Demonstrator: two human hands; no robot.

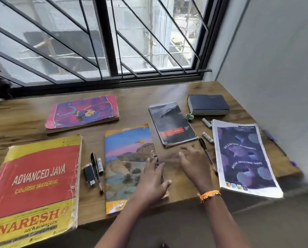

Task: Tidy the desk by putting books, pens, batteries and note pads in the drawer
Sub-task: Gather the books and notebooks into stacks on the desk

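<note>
I'm looking down at a wood-grain desk (pixel 140 97) pushed into a corner: barred window (pixel 106 38) along the far edge, grey wall (pixel 278 59) on the right. Books are laid flat across it: red and yellow Advanced Java book (pixel 35 187) at near left, overhanging the front edge; pink cartoon-cover book (pixel 82 111) behind it; landscape-cover book (pixel 128 161) in the middle; black spiral note pad (pixel 172 124) behind and right of that; thick dark blue book (pixel 208 104) at far right by the wall; purple-cover book (pixel 242 156) at near right, its corner past the desk edge. Between the Java book and the landscape one I see a black pen (pixel 96 172), a small black device (pixel 89 174) and a battery (pixel 100 165), all close together. Two more batteries (pixel 207 137) sit between note pad and purple book, one behind the other, with a second black pen (pixel 206 151) just nearer. A small green crumpled bit (pixel 189 116) lies touching the blue book's near corner. Left hand (pixel 152 183) lies flat on the right half of the landscape book, fingers straight and slightly spread, pressing, not curled round it. Right hand (pixel 194 163) is over bare wood between that book and the pen, fingers loosely extended, motion-blurred; it holds nothing, and I can't tell whether it touches the desk. Orange thread band (pixel 209 195) on the right wrist. No drawer in view.
</note>
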